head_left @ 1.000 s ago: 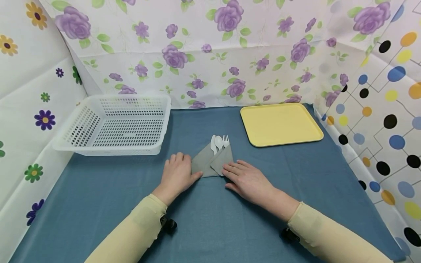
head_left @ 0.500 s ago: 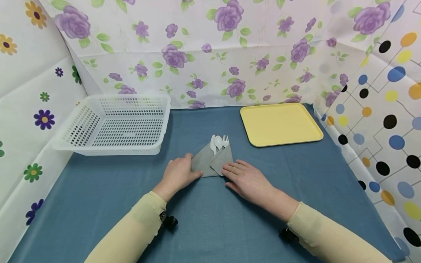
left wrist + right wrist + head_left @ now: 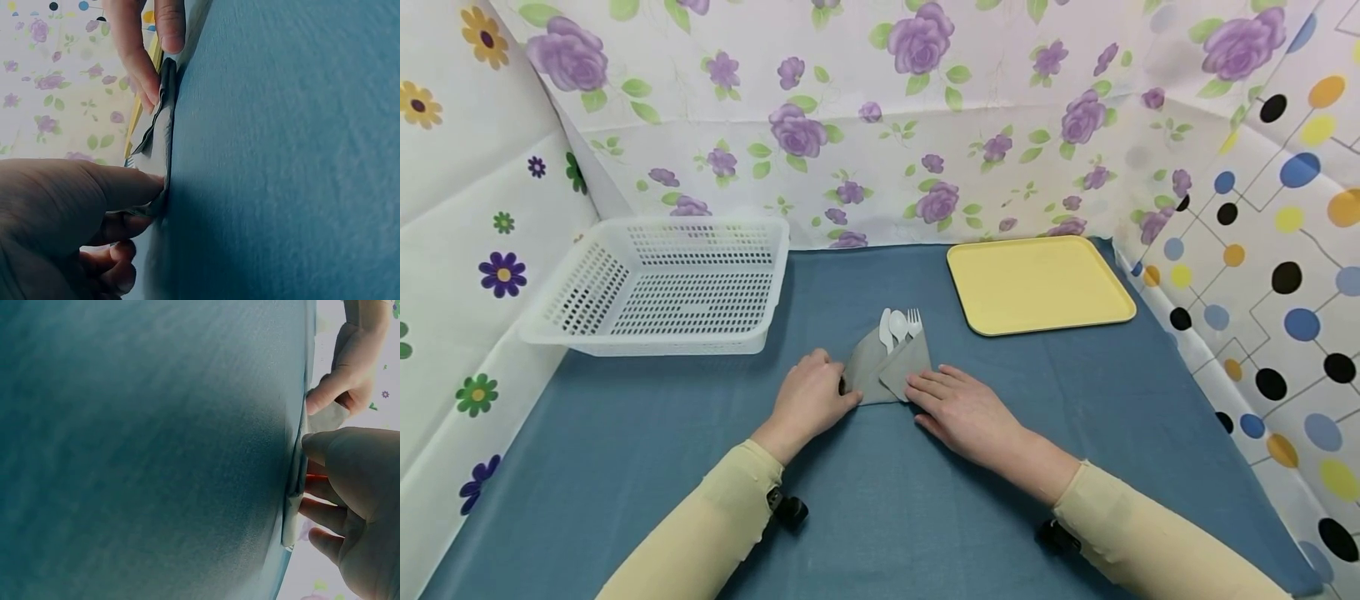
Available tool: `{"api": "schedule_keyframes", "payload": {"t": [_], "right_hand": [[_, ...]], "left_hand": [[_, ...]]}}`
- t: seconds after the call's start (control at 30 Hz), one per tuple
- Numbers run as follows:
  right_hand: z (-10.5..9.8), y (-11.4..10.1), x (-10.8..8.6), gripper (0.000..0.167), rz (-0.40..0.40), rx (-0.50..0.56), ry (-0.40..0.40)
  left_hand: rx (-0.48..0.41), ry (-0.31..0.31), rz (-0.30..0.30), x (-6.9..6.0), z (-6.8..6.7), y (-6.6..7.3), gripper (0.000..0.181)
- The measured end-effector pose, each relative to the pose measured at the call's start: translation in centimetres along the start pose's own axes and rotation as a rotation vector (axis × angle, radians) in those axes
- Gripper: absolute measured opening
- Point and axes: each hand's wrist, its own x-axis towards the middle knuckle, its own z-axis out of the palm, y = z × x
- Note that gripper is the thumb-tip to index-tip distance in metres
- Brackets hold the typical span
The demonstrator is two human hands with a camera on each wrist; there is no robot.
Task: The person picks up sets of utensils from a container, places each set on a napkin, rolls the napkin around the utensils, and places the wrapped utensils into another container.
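A grey napkin (image 3: 868,372) lies folded on the table, its right side folded over as a flap. A white plastic knife (image 3: 887,330), spoon (image 3: 898,323) and fork (image 3: 913,321) stick out of its top; their lower parts are hidden. My left hand (image 3: 812,396) pinches the napkin's left edge between thumb and curled fingers, and that edge stands a little off the table. The left wrist view shows the left thumb (image 3: 128,186) on the napkin. My right hand (image 3: 962,408) presses the right flap with its extended fingers.
A white perforated basket (image 3: 658,343) stands at the back left. At the back right lies a yellow tray (image 3: 1041,287). Blue cloth (image 3: 880,517) covers the table. Patterned sheets (image 3: 865,117) hang behind and at both sides.
My left fingers have curled in under the napkin's left edge, and that edge has risen and shifted slightly right. The right hand stays in place on the flap.
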Motion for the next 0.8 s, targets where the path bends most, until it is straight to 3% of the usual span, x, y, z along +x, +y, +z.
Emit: {"api": "schedule_keyframes", "payload": {"t": [0.17, 0.37, 0.5, 0.57, 0.8], "right_hand": [[0.1, 0.0, 0.0, 0.044, -0.005, -0.007, 0.011], [0.3, 0.0, 0.1, 0.042, -0.015, -0.028, 0.036], [0.2, -0.1, 0.1, 0.042, -0.013, -0.035, 0.032], [0.2, -0.1, 0.1, 0.042, -0.014, -0.037, 0.029], [0.4, 0.0, 0.1, 0.042, -0.019, -0.033, 0.043]], "left_hand": [[-0.107, 0.003, 0.007, -0.1, 0.2, 0.3, 0.039], [-0.268, -0.048, -0.062, 0.0, 0.2, 0.7, 0.023], [-0.311, -0.057, -0.096, 0.2, 0.1, 0.9, 0.031], [-0.329, -0.057, -0.094, 0.2, 0.1, 0.9, 0.029], [-0.328, -0.056, -0.08, 0.3, 0.0, 1.1, 0.048]]}}
